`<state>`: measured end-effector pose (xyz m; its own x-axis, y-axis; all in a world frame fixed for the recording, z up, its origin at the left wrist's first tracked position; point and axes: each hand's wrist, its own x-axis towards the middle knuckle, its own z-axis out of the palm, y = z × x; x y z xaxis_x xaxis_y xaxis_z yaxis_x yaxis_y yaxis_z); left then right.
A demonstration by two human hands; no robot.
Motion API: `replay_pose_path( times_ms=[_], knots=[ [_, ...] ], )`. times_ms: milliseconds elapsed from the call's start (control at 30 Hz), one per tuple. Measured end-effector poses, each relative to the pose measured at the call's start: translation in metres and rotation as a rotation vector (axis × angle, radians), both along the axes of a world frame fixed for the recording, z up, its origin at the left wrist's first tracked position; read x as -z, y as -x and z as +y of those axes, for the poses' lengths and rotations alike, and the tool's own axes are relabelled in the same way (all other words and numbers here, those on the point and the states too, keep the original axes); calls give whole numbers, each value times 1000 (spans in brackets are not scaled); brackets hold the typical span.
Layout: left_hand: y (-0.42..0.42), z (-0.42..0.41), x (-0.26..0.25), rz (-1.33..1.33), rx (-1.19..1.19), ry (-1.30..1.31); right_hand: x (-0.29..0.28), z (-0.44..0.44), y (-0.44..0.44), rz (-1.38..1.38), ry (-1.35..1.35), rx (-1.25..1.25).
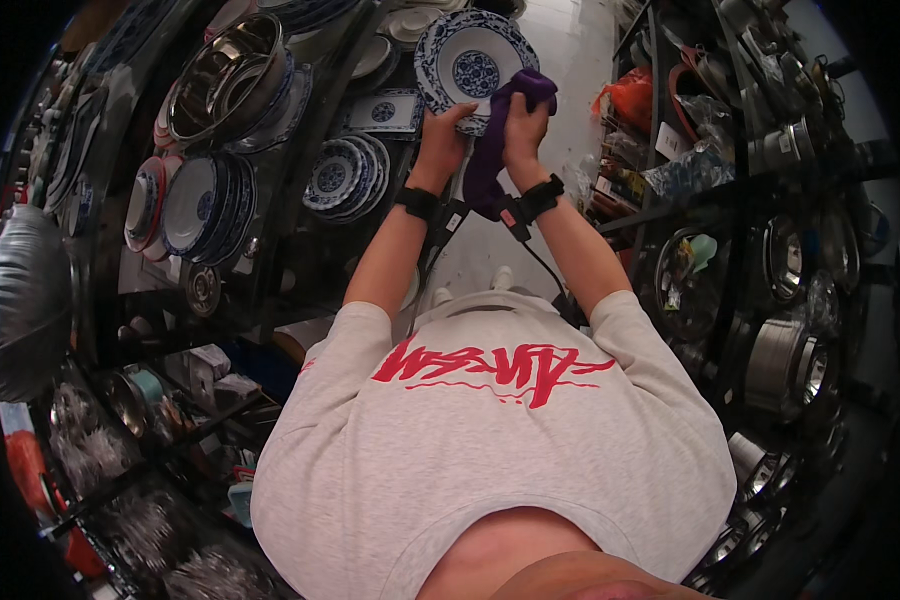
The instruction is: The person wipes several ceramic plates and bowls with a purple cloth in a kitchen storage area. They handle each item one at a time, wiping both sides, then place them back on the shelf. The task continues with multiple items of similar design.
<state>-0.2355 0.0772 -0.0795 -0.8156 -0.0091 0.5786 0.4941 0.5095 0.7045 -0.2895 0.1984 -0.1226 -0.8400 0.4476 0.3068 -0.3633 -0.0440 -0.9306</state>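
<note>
My left hand (442,141) grips the lower left edge of a blue-and-white patterned plate (442,64), thumb over the rim. The plate is tilted, its face towards me, with a floral medallion at its centre. A second rim seems to show behind it; I cannot tell whether it is a separate plate. In my right hand (523,139) is a purple cloth (487,169), bunched at the plate's lower right rim and hanging down below the hand. Left of my left hand, on the shelf, lie a rectangular blue-and-white dish (382,112) and a stack of scalloped plates (335,177).
Shelves on the left hold a stainless steel basin (195,82) and leaning blue-rimmed plates (186,214). On the right, racks carry metal pots (780,360) and an orange plastic bag (630,96). Pale floor (480,255) runs between them. Cables hang from black wrist straps (418,202).
</note>
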Motion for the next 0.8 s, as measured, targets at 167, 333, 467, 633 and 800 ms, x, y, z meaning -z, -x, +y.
replay_pose_path(
  times_ms=[167, 333, 467, 633, 800],
  knots=[
    [-3, -31, -2, -133, 211, -276, -16, 15, -9, -4, -287, -114],
    [5, -53, -27, -155, 239, -1, -24, 40, 9, 103, -380, -236],
    [3, -44, -11, 83, 64, 25, -25, 21, 4, 55, -99, -121],
    [-13, -3, -3, -57, 133, -343, -18, -5, -16, -73, -11, -50],
    [-21, -35, -25, 17, 114, -10, -26, 22, -14, 80, -395, -158]
  ],
)
